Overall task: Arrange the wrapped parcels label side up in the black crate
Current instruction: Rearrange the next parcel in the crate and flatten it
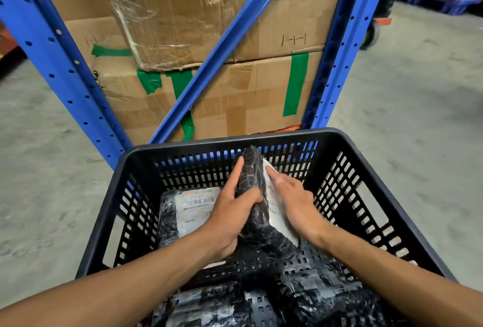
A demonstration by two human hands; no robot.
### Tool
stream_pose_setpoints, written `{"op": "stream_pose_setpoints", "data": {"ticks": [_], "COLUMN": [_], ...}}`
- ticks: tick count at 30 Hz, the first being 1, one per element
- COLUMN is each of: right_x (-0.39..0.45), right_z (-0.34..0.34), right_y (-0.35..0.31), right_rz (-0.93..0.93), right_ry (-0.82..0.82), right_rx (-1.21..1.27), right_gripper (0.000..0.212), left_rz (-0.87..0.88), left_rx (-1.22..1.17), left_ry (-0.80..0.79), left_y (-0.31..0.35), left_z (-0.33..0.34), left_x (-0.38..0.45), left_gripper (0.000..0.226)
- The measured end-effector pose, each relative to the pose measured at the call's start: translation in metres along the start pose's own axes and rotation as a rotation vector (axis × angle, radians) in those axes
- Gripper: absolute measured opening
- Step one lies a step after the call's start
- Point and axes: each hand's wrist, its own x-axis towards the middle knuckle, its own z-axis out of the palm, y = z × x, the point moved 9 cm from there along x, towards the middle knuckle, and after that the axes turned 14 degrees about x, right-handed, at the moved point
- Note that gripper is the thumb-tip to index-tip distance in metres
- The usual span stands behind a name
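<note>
- Head view: the left hand [230, 218] is gripping a black wrapped parcel [252, 196] standing on edge inside the black crate [366, 141], fingers closed around its left face.
- The right hand [294, 201] is pressing flat, fingers extended, against the parcel's white label [274, 211], which is facing right.
- A second parcel [188, 211] is lying label up at the crate's left.
- Taped cardboard boxes [235, 91] are sitting behind blue racking [65, 65].
</note>
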Motion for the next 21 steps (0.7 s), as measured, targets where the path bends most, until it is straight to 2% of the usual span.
{"op": "stream_pose_setpoints", "data": {"ticks": [3,5,7,10,15,18,21], "right_x": [-0.003,-0.003,-0.001,-0.002,-0.004,-0.005,-0.006], "right_z": [0.007,0.013,0.025,0.048,0.068,0.075,0.086], "right_y": [-0.003,-0.006,-0.008,-0.003,-0.016,-0.03,-0.036], "right_rz": [-0.033,-0.025,-0.002,0.048,-0.058,-0.158,-0.175], "right_ry": [0.027,0.0,-0.066,-0.071,0.015,0.006,-0.051], "right_rx": [-0.13,0.019,0.273,0.475,0.441,0.307,0.208], "right_gripper": [0.053,0.062,0.07,0.07,0.064,0.065,0.067], "left_rz": [0.054,0.073,0.072,0.044,0.057,0.084,0.085], "left_rx": [-0.072,-0.1,-0.112,-0.075,0.1,0.235,0.324], "left_ry": [0.001,0.01,0.027,0.065,0.162,0.18,0.181], "left_y": [0.015,0.016,0.013,0.004,0.008,0.013,0.005], "left_z": [-0.019,-0.033,-0.047,-0.068,-0.106,-0.113,-0.114], "left_x": [-0.011,-0.017,-0.024,-0.034,-0.041,-0.05,-0.06], "left_gripper": [0.087,0.082,0.077,0.075,0.069,0.06,0.068]}}
